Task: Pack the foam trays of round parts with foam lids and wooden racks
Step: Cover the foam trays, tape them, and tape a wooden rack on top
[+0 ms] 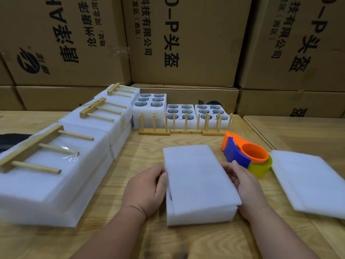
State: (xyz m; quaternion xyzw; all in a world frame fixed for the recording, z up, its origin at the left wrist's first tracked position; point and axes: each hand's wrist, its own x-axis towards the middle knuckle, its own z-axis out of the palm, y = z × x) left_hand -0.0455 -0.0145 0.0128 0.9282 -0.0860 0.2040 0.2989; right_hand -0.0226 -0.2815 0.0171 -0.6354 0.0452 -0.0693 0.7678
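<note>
A white foam lid (197,176) lies slightly askew on a foam tray (201,215) in front of me. My left hand (145,189) grips the lid's left edge, thumb on the foam. My right hand (244,186) holds the right edge with curled fingers. At the back stand three open foam trays of round parts (151,101) (180,111) (211,111). Three upright wooden racks (155,130) (185,130) (214,132) stand before them. Along the left lie packed foam blocks (37,186) with wooden racks (33,146) (99,110) (119,90) on top.
An orange and blue tape dispenser (246,154) sits just behind my right hand. Loose foam sheets (309,180) are stacked at the right. Large cardboard boxes (183,40) wall off the back of the wooden table (149,238). A dark object (11,141) shows at the far left.
</note>
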